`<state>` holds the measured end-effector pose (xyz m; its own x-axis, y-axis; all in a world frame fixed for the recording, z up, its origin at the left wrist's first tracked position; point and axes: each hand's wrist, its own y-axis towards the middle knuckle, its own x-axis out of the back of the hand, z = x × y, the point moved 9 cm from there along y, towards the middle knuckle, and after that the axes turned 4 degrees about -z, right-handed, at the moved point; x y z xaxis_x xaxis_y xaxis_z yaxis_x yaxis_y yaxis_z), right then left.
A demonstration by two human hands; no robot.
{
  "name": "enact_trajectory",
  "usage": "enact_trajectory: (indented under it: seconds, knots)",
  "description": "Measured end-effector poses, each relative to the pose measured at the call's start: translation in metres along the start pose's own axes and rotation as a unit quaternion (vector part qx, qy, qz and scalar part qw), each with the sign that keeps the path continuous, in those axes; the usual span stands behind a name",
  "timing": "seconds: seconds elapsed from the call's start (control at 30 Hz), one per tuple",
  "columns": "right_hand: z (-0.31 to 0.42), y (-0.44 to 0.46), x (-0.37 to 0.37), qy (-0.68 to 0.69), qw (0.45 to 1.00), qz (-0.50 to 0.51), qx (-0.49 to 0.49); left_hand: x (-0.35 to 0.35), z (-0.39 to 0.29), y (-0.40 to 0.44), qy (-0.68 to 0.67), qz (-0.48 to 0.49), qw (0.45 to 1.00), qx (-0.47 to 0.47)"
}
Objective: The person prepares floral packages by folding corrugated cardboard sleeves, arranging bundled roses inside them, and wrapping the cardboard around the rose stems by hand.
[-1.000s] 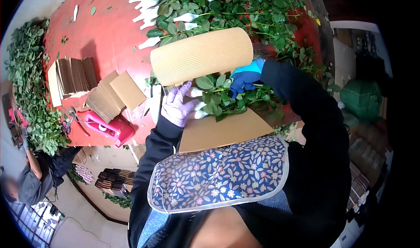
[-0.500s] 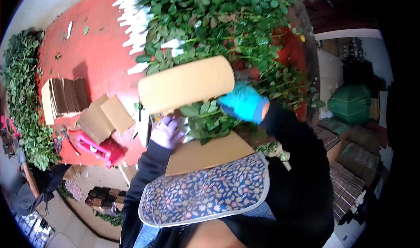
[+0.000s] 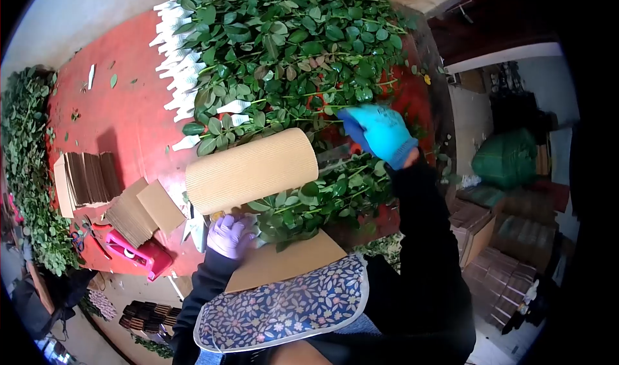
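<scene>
From my remote seat I read this as a workshop for packing cut flowers. A long red worktable (image 3: 138,123) carries rows of leafy stems (image 3: 290,43) with white-sleeved heads (image 3: 180,68), plus cardboard pieces (image 3: 90,178) and a pink tape dispenser (image 3: 138,252) (easily the loudest colour I have on screen). Flattened cartons (image 3: 500,281) lie stacked off to the side, near a big green bundle (image 3: 506,159).

pale wall (image 3: 122,7), red-topped table (image 3: 138,107), light floor (image 3: 119,329)

Green, rounded, wrapped bundle (image 3: 505,159): located near strapped, flat brown cardboard stacks (image 3: 495,286), at the right side.
</scene>
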<state>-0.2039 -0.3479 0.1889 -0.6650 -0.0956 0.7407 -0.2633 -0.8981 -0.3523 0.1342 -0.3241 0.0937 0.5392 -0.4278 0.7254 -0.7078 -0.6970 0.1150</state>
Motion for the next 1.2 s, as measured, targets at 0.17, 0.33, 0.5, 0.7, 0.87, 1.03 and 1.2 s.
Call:
enact_trajectory:
  seconds: [0.17, 0.33, 0.5, 0.7, 0.87, 1.03, 1.2]
  knots:
    - [0.005, 0.065, -0.084, -0.381, 0.896, -0.048, 0.223, 0.008, -0.005, 0.003, -0.021, -0.002, 1.0, -0.004]
    - [-0.002, 0.087, -0.095, -0.438, 0.883, -0.015, 0.169, 0.008, 0.0, 0.001, -0.012, -0.023, 1.0, -0.001]
    - [0.039, 0.041, -0.005, -0.208, 0.921, -0.218, 0.246, 0.006, 0.002, -0.003, -0.024, -0.025, 0.999, 0.001]
    - [0.122, -0.069, 0.017, -0.199, 0.836, -0.311, 0.406, 0.0, 0.01, -0.011, 0.022, 0.009, 1.0, 0.002]
    - [0.114, -0.092, -0.06, -0.272, 0.859, -0.095, 0.423, 0.02, 0.01, -0.004, -0.143, -0.057, 0.988, 0.021]
    - [-0.055, -0.039, 0.024, -0.204, 0.918, -0.229, 0.25, -0.005, 0.022, -0.008, -0.011, -0.019, 1.0, 0.016]
    - [-0.127, -0.035, 0.095, 0.328, 0.901, -0.282, 0.034, -0.008, 0.023, -0.006, 0.007, -0.018, 1.0, 0.011]
